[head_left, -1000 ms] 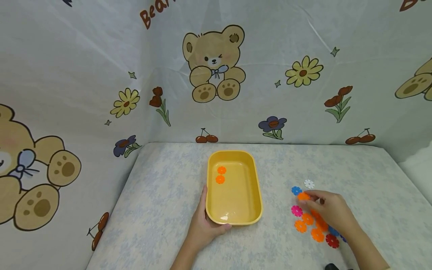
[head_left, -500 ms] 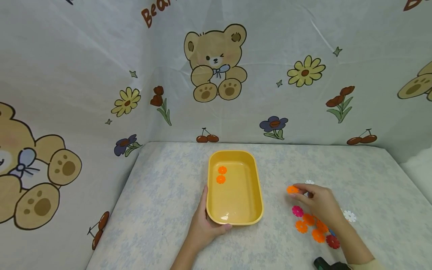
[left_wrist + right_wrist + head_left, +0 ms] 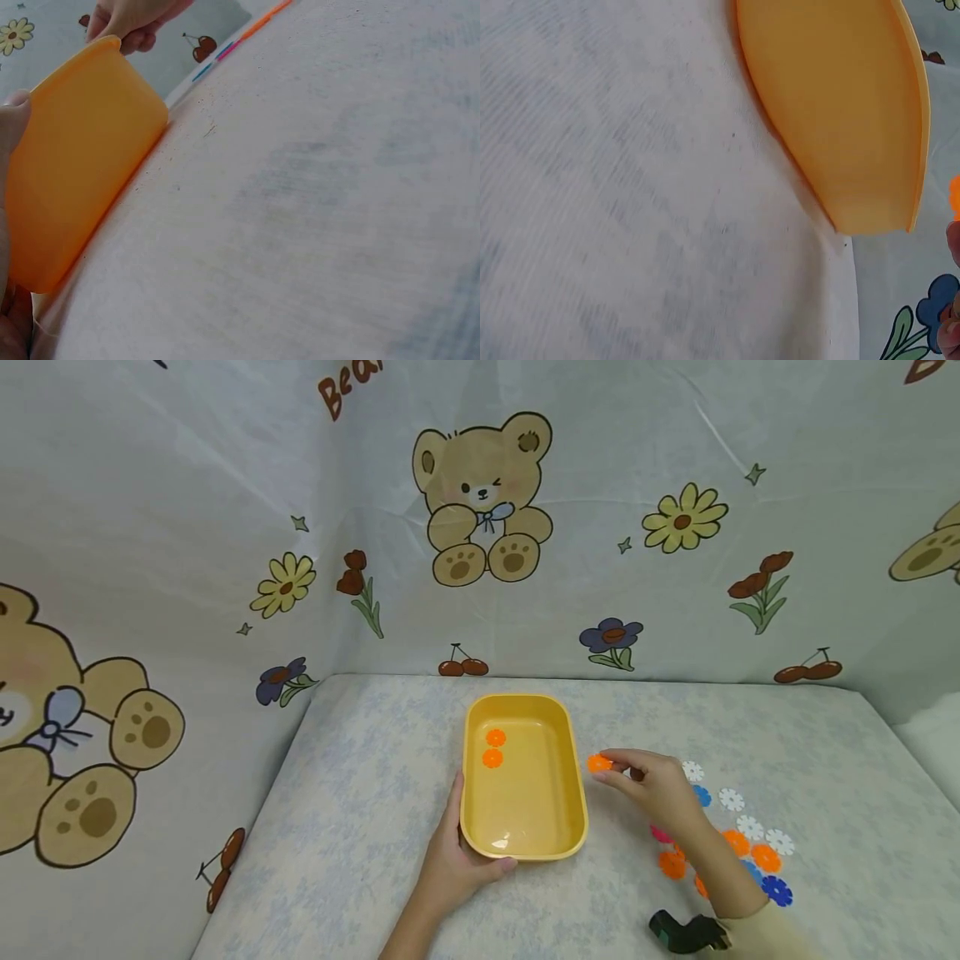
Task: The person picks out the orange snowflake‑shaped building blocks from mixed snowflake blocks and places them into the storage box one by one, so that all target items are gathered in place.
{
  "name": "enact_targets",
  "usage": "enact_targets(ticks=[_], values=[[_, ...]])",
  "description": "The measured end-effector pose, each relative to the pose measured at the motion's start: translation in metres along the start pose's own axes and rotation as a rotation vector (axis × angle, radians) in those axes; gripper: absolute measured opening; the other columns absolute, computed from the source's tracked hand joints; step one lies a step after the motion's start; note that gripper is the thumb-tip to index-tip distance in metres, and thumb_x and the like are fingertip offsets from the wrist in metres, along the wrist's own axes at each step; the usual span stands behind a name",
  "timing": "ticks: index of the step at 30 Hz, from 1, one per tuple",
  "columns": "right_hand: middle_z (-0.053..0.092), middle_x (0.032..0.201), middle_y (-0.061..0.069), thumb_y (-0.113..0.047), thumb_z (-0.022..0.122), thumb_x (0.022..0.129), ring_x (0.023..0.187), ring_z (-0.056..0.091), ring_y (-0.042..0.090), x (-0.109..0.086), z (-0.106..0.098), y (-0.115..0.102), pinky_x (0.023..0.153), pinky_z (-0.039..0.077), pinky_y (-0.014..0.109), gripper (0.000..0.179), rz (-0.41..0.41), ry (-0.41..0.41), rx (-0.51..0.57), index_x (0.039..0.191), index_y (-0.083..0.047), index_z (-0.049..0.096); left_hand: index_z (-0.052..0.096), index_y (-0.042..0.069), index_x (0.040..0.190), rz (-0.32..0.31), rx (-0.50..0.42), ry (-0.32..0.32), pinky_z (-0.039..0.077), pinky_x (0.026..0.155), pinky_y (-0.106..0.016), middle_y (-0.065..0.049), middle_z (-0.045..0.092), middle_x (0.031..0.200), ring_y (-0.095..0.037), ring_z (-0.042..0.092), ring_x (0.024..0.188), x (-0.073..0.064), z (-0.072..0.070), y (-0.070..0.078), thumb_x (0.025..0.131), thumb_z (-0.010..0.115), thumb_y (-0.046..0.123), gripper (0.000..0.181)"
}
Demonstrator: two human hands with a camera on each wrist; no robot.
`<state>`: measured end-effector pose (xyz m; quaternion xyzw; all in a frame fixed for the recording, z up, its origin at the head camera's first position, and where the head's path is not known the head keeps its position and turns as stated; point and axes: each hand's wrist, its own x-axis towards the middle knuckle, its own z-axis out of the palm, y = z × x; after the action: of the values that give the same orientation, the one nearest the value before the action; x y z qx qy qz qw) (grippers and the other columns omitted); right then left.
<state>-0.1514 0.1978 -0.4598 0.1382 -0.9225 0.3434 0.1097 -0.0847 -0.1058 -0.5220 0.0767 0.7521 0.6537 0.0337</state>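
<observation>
A yellow rectangular plastic tray (image 3: 528, 806) stands on the table with two orange flower-shaped discs (image 3: 493, 748) lying inside, toward its left. My left hand (image 3: 459, 870) grips its near left corner, thumb along the front rim and fingers at the left wall. Just off the tray's right rim, my right hand (image 3: 658, 787) pinches another orange flower-shaped disc (image 3: 599, 763) between thumb and fingertips. That disc shows at the right edge of the right wrist view, by my fingertips (image 3: 954, 238). The left wrist view catches the tray's outer wall (image 3: 82, 157) from low down.
Right of the tray, several loose flower discs lie spread under and around my right forearm: white (image 3: 732, 800), blue (image 3: 777, 891), orange (image 3: 672, 865) and a pink one (image 3: 660, 833). A black device (image 3: 686, 932) sits at my right wrist. A printed bear curtain (image 3: 480, 618) backs the table.
My right hand has lifted the orange disc from the loose group and carried it left to near the tray's right rim. My left hand and the tray stay in place.
</observation>
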Motion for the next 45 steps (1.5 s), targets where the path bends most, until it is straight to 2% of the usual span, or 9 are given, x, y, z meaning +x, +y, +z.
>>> enact_targets(ticks=[3,10,17,25,29,35,45], values=[[0.054,0.069,-0.008,-0.025,0.081,0.082,0.06,0.041,0.006,0.005,0.007,-0.011,0.051,0.035,0.02,0.03,-0.01,-0.012,0.017,0.108,-0.012,0.077,-0.001,0.04,0.158,0.007,0.004,-0.002,0.022,0.114,-0.012,0.007,0.011,0.167,-0.015,0.019,0.153,-0.001,0.0,0.0,0.072,0.091,0.024,0.127],[0.058,0.073,-0.007,-0.03,0.08,0.081,0.065,0.046,0.01,0.018,0.023,-0.035,0.053,0.041,0.019,0.034,-0.02,-0.076,0.067,0.11,-0.011,0.077,-0.003,0.03,0.161,0.011,0.026,-0.009,0.025,0.114,-0.013,0.005,0.01,0.168,-0.017,0.023,0.152,0.0,0.0,-0.002,0.074,0.089,0.025,0.126],[0.058,0.074,-0.012,-0.029,0.082,0.08,0.068,0.049,0.009,0.031,0.043,-0.057,0.059,0.046,0.018,0.031,-0.127,-0.141,0.064,0.106,-0.013,0.077,-0.002,0.028,0.161,-0.007,0.036,-0.005,0.026,0.113,-0.013,0.008,0.011,0.167,-0.015,0.025,0.151,0.0,-0.001,-0.004,0.073,0.09,0.028,0.128],[0.06,0.071,-0.013,-0.036,0.08,0.08,0.066,0.049,0.004,0.041,0.07,-0.079,0.064,0.048,0.018,0.029,-0.228,-0.231,-0.058,0.098,-0.014,0.077,-0.001,0.029,0.161,-0.014,0.051,-0.004,0.029,0.113,-0.014,0.01,0.014,0.166,-0.01,0.031,0.148,0.0,-0.002,-0.004,0.072,0.09,0.033,0.128],[0.061,0.068,-0.014,-0.036,0.08,0.081,0.063,0.05,0.002,0.046,0.082,-0.083,0.064,0.047,0.018,0.022,-0.237,-0.267,-0.083,0.09,-0.016,0.077,-0.001,0.03,0.161,-0.004,0.063,-0.008,0.028,0.113,-0.013,0.01,0.014,0.166,-0.011,0.03,0.149,0.0,-0.003,-0.004,0.072,0.09,0.035,0.128],[0.055,0.06,-0.015,-0.038,0.082,0.079,0.055,0.045,0.003,0.051,0.093,-0.084,0.057,0.04,0.019,0.019,-0.192,-0.308,-0.12,0.08,-0.021,0.075,-0.002,0.03,0.161,0.001,0.058,-0.016,0.026,0.112,-0.011,0.009,0.014,0.166,-0.013,0.027,0.15,0.001,-0.002,-0.004,0.073,0.09,0.034,0.127],[0.046,0.053,-0.013,-0.046,0.083,0.075,0.053,0.039,0.009,0.054,0.103,-0.078,0.055,0.032,0.023,0.033,-0.143,-0.344,-0.161,0.063,-0.023,0.063,0.0,0.031,0.161,-0.031,0.064,0.003,0.026,0.114,-0.014,0.012,0.014,0.165,-0.011,0.026,0.15,0.0,-0.003,-0.002,0.071,0.091,0.033,0.127]])
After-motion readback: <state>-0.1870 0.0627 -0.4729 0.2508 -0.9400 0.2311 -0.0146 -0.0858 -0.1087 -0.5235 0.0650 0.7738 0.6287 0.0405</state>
